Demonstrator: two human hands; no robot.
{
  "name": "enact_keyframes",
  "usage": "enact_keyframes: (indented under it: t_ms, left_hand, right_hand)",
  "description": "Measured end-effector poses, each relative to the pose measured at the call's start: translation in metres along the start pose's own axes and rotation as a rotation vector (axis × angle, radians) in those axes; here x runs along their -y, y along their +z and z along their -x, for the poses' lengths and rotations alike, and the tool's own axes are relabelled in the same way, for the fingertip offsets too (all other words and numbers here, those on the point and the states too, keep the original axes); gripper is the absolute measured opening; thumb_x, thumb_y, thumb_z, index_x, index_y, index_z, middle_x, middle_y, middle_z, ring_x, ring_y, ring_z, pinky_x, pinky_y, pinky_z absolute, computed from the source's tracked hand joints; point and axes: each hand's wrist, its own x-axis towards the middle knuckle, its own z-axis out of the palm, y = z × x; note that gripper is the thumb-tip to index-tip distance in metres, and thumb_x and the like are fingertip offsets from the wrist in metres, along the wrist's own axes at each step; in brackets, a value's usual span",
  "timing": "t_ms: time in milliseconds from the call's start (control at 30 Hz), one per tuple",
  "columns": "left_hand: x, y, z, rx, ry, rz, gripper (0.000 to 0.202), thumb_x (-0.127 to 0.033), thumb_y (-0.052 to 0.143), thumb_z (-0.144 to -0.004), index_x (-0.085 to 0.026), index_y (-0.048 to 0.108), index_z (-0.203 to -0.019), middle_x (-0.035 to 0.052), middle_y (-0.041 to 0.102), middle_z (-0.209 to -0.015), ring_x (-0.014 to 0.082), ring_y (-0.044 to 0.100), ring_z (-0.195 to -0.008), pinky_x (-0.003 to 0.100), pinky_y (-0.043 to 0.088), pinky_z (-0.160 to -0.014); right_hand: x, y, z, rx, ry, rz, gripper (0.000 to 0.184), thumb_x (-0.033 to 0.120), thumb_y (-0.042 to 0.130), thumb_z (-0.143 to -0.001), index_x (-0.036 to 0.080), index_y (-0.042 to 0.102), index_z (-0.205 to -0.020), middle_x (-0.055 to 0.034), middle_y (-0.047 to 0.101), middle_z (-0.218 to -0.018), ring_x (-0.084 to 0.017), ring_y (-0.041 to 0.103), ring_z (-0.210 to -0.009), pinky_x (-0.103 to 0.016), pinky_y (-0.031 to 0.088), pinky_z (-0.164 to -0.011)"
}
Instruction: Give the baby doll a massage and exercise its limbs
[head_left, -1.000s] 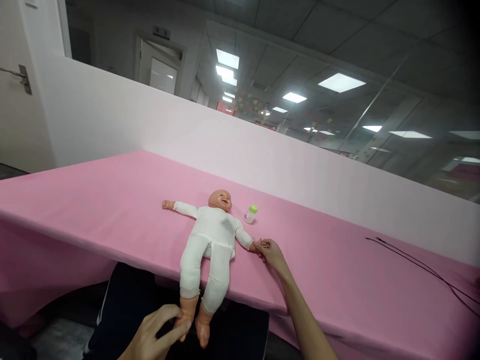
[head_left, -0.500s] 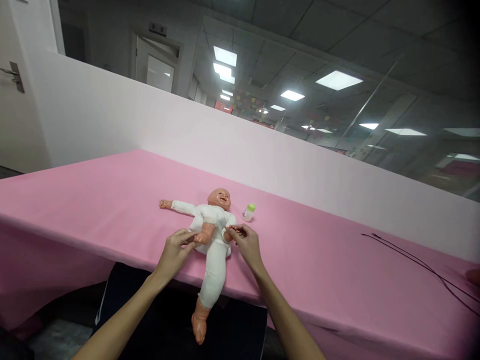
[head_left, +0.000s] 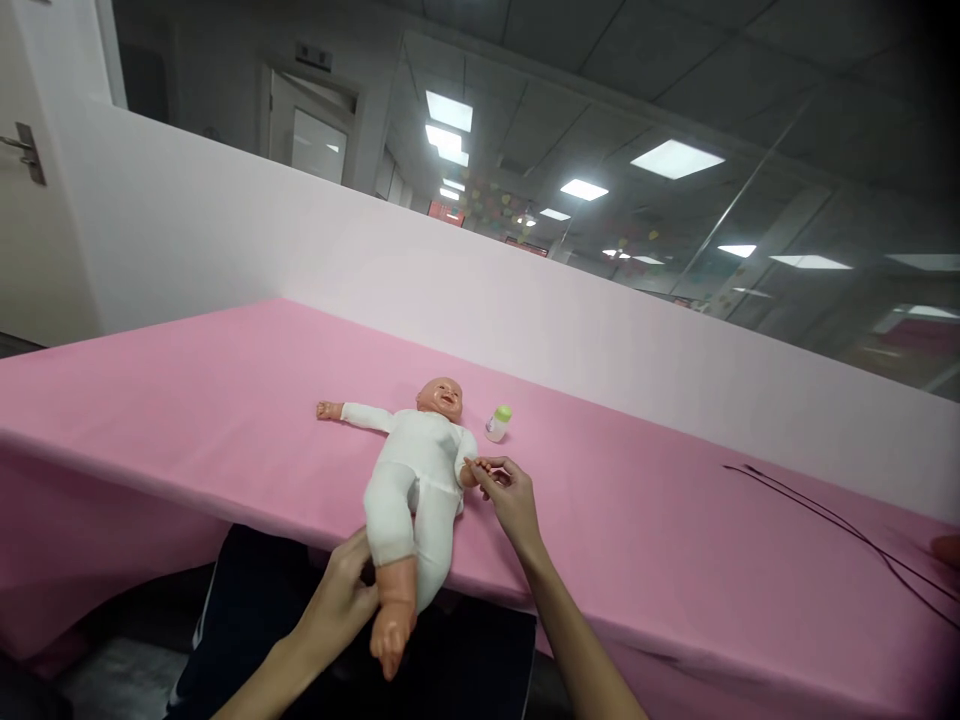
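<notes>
A baby doll [head_left: 412, 445] in a white body suit lies on its back on the pink-covered table, with its head toward the wall. Its near leg [head_left: 394, 560] stretches past the table edge over my lap; the other foot is hidden. My left hand [head_left: 341, 590] is closed round that leg above the ankle, its fingers partly behind it. My right hand [head_left: 511, 492] pinches the doll's small hand at its side. The doll's other arm [head_left: 365, 415] lies stretched out to the left. Just beyond my right hand stands a small baby bottle [head_left: 498, 424] with a green cap.
Thin black cables [head_left: 825, 515] run across the right side of the pink tablecloth [head_left: 637, 530]. A low white wall [head_left: 525, 310] with glass above borders the back. At the right edge shows part of a reddish-brown object [head_left: 946, 550].
My left hand has brought the doll's raised leg down and straight toward me, over the table edge. My right hand has shifted slightly right with the doll's hand.
</notes>
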Motion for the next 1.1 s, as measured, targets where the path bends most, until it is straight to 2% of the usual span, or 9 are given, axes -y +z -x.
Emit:
enact_keyframes:
  t_ms: [100,167,300,400,533,700,867,967,1100]
  left_hand:
    - [0.001,-0.004,0.020,-0.077,-0.138,0.104,0.037,-0.042,0.089,-0.071,-0.019,0.077,-0.097,0.0086,0.078,-0.082,0.0284,0.075,-0.073,0.039,0.065,-0.066]
    - [-0.001,-0.011,0.033,-0.084,-0.174,0.135,0.065,-0.048,0.093,-0.064,-0.020,0.073,-0.120,0.0097,0.080,-0.087,0.0297,0.077,-0.073,0.041,0.066,-0.065]
    - [-0.006,-0.037,0.052,-0.194,-0.291,0.247,0.109,-0.049,0.096,-0.061,-0.023,0.044,-0.154,0.0072,0.081,-0.091,0.0309,0.080,-0.079,0.042,0.069,-0.072]
    - [-0.008,-0.053,0.059,-0.290,-0.336,0.197,0.099,-0.046,0.095,-0.063,-0.018,0.052,-0.149,0.0070,0.080,-0.091,0.0290,0.079,-0.076,0.039,0.069,-0.074]
    - [-0.009,-0.060,0.062,-0.389,-0.319,0.168,0.088,-0.049,0.095,-0.061,-0.014,0.066,-0.137,0.0075,0.080,-0.087,0.0229,0.072,-0.057,0.032,0.065,-0.053]
    - [-0.021,-0.060,0.045,-0.237,-0.203,0.161,0.063,-0.047,0.089,-0.070,-0.017,0.077,-0.124,0.0070,0.079,-0.082,0.0229,0.072,-0.059,0.035,0.066,-0.060]
    - [-0.036,-0.066,0.026,-0.284,-0.078,0.071,0.041,-0.043,0.092,-0.063,-0.019,0.084,-0.095,0.0022,0.070,-0.063,0.0179,0.062,-0.047,0.032,0.062,-0.055]
    - [-0.039,-0.071,0.023,-0.244,-0.077,0.093,0.045,-0.048,0.090,-0.067,-0.019,0.083,-0.102,-0.0003,0.065,-0.057,0.0166,0.057,-0.044,0.030,0.059,-0.051]
    - [-0.043,-0.062,-0.002,-0.047,-0.172,0.205,0.060,-0.056,0.077,-0.082,-0.014,0.074,-0.125,0.0055,0.074,-0.074,0.0182,0.063,-0.051,0.030,0.055,-0.052]
  right_hand:
    - [0.000,-0.005,0.003,0.002,0.029,-0.037,0.050,0.063,0.087,-0.070,0.017,0.073,-0.084,-0.0067,0.075,-0.083,-0.013,0.056,-0.058,-0.029,0.047,-0.056]
    - [0.001,-0.009,0.005,-0.003,0.038,-0.047,0.048,0.061,0.087,-0.071,0.017,0.073,-0.084,-0.0063,0.075,-0.083,-0.013,0.057,-0.059,-0.029,0.048,-0.056]
    - [0.001,-0.009,0.009,-0.012,0.049,-0.038,0.044,0.057,0.087,-0.072,0.018,0.072,-0.085,-0.0065,0.075,-0.086,-0.015,0.060,-0.064,-0.028,0.050,-0.058]
    - [-0.001,-0.008,0.010,-0.025,0.043,-0.056,0.042,0.056,0.087,-0.074,0.018,0.073,-0.086,-0.0072,0.076,-0.089,-0.016,0.063,-0.067,-0.029,0.051,-0.060]
    - [-0.006,-0.015,0.003,-0.128,0.038,-0.073,0.043,0.057,0.085,-0.075,0.018,0.076,-0.089,-0.0075,0.076,-0.092,-0.016,0.063,-0.066,-0.031,0.054,-0.062]
    - [-0.016,-0.041,-0.023,-0.316,0.110,-0.251,0.044,0.055,0.090,-0.067,0.018,0.074,-0.084,-0.0027,0.069,-0.077,-0.014,0.060,-0.063,-0.029,0.055,-0.060]
    - [-0.039,-0.065,-0.037,-0.385,0.173,-0.351,0.044,0.054,0.089,-0.064,0.020,0.072,-0.086,-0.0054,0.069,-0.082,-0.018,0.065,-0.068,-0.031,0.060,-0.061]
    - [-0.048,-0.071,-0.033,-0.389,0.155,-0.319,0.043,0.057,0.087,-0.065,0.023,0.070,-0.085,-0.0058,0.069,-0.079,-0.020,0.066,-0.069,-0.032,0.060,-0.058]
    - [-0.034,-0.052,-0.025,-0.323,0.107,-0.317,0.047,0.061,0.087,-0.067,0.023,0.072,-0.089,-0.0060,0.072,-0.085,-0.019,0.066,-0.071,-0.031,0.059,-0.061]
